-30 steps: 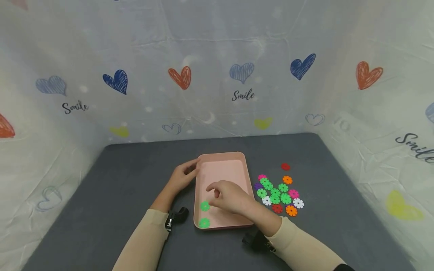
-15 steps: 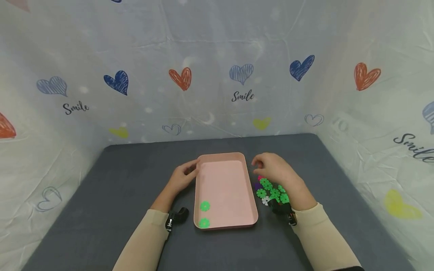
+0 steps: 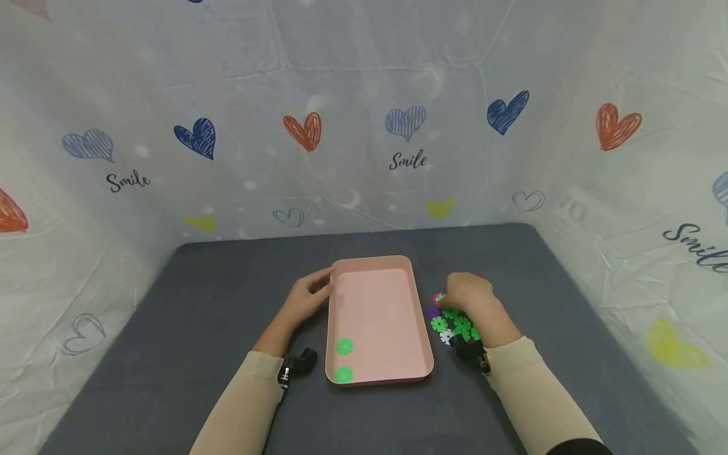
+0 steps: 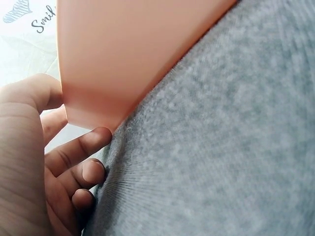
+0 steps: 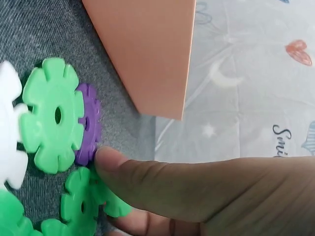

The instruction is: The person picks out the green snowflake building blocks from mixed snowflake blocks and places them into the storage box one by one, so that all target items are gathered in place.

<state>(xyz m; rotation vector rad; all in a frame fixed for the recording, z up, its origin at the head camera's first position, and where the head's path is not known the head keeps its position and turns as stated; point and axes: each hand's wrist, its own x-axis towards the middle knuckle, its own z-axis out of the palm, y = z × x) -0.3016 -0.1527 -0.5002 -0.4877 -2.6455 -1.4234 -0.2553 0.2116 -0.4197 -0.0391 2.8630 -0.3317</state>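
Observation:
A pink rectangular tray (image 3: pixel 378 316) lies on the dark table, with two green flower-shaped discs (image 3: pixel 344 360) at its near left. My left hand (image 3: pixel 304 297) rests beside its far left corner, fingers loosely bent. In the left wrist view, its fingertips (image 4: pixel 101 136) touch the tray's outer wall. Right of the tray, my right hand (image 3: pixel 469 294) is over a pile of flower-shaped discs (image 3: pixel 461 323). In the right wrist view, thumb and finger pinch a green disc (image 5: pixel 116 202), while a green one, a purple disc (image 5: pixel 88 123) and a white disc (image 5: pixel 9 128) lie close by.
The grey cloth-covered table (image 3: pixel 244 272) extends around the tray. A white curtain (image 3: pixel 352 76) printed with hearts closes off the back and both sides. Both wrists carry black camera mounts (image 3: pixel 301 361). A pink disc (image 3: pixel 438 297) lies at the pile's far left.
My right hand has moved from over the tray rightward to the disc pile, then down, and now pinches a green disc. The left hand and tray have stayed put.

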